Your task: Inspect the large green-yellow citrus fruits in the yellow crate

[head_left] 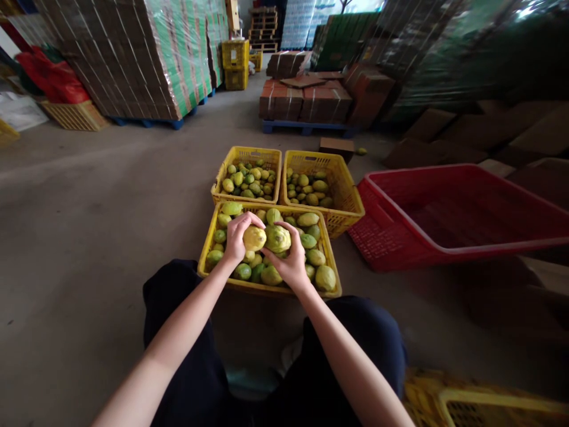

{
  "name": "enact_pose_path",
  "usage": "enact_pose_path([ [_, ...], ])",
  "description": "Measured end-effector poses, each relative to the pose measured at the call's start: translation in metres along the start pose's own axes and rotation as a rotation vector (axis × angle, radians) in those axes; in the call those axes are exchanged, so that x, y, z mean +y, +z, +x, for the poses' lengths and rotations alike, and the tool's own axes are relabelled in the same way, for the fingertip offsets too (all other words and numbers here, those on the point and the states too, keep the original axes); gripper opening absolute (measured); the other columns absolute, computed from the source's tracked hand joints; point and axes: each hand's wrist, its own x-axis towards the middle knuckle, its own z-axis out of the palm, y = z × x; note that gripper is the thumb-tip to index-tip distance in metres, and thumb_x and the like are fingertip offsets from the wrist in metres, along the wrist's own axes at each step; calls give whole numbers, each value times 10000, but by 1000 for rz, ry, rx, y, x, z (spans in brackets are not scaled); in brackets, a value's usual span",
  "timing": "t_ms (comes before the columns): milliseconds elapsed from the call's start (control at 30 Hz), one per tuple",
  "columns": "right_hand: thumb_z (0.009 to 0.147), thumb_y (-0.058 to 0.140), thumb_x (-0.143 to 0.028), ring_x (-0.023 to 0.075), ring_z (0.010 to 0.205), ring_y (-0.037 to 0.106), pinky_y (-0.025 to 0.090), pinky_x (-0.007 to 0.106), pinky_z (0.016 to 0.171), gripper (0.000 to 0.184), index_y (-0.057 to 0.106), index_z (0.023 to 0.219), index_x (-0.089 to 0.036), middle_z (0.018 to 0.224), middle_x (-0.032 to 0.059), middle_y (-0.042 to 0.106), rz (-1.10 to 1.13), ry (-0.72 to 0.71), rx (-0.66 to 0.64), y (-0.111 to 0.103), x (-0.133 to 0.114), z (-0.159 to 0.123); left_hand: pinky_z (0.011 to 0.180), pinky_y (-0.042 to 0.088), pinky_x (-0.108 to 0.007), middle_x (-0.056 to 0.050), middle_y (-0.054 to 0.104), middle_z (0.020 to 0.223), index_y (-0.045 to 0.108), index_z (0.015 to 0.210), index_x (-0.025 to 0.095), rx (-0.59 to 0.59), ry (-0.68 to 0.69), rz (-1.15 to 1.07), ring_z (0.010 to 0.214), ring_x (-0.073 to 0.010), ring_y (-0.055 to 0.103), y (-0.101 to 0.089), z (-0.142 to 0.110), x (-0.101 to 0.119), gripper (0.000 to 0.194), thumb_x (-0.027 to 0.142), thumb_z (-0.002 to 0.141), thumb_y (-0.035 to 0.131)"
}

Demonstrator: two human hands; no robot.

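My left hand [239, 237] is wrapped round a yellow lemon [255, 238]. Beside it, my right hand [293, 256] grips a larger, greenish, knobbly lemon [278, 238]. The two fruits are side by side, touching or nearly so, above a yellow plastic crate [335, 276] filled with green and yellow lemons [326, 277]. My fingers hide part of the fruit below. Just beyond stand two more yellow crates: the left crate [214, 187] holds many small lemons [249, 178], and the right crate [344, 184] is partly filled with them.
A red plastic crate [400, 255] stands to the right, near flattened cardboard [480, 130]. Behind are a pallet of bundled cartons [306, 101] and a tall wrapped stack [111, 59]. Another yellow crate [498, 403] lies at lower right, close to my knee.
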Motion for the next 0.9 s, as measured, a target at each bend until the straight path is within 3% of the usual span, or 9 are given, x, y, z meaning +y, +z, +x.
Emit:
enact_pose_path([
  [233,771,849,-444,325,1134,665,564,576,1038,571,578,1259,-324,1224,69,673,1,16,-2,2,5,-3,753,489,-379,-46,706,707,699,639,249,-1,-14,-8,715,-226,633,0,0,1,478,510,970,475],
  [400,770,851,-433,333,1146,672,557,584,1047,565,577,1249,-313,1229,75,670,-10,23,-3,2,3,-2,750,500,-355,-45,708,693,711,618,244,42,-99,-48,714,-216,636,2,1,-2,438,490,918,506],
  [467,763,851,-434,333,1161,670,547,594,1059,586,560,1253,-300,1239,82,667,-11,41,5,2,1,-2,729,508,-331,-42,694,672,704,602,235,104,-220,-145,693,-201,632,4,3,-5,416,469,896,524],
  [533,747,853,-452,325,1153,675,554,593,1049,641,527,1273,-287,1239,88,666,7,87,31,4,-1,-2,687,519,-310,-41,668,640,669,582,226,202,-447,-309,650,-185,624,6,6,-7,408,443,892,516],
  [633,695,870,-526,306,1014,701,626,555,917,712,502,1246,-265,1138,83,687,93,246,71,9,-4,-2,652,547,-303,-35,636,620,624,618,223,344,-804,-585,609,-175,628,8,12,-10,382,439,913,514],
  [700,679,868,-583,287,880,703,664,495,732,682,524,1172,-262,1041,66,695,195,417,93,12,-4,-1,662,575,-328,-33,637,641,623,689,227,374,-940,-676,636,-194,653,9,14,-12,345,472,919,541],
  [767,722,830,-612,268,778,700,647,428,578,579,549,1088,-262,961,52,700,349,616,109,13,-4,2,672,594,-364,-39,639,669,621,756,235,342,-1015,-680,697,-229,680,10,14,-15,323,504,922,553],
  [900,896,658,-578,230,596,683,583,339,448,368,597,968,-222,749,45,692,687,1020,58,8,-2,13,715,601,-419,-50,613,693,581,796,260,225,-1055,-564,852,-285,692,8,13,-25,328,557,934,557],
])
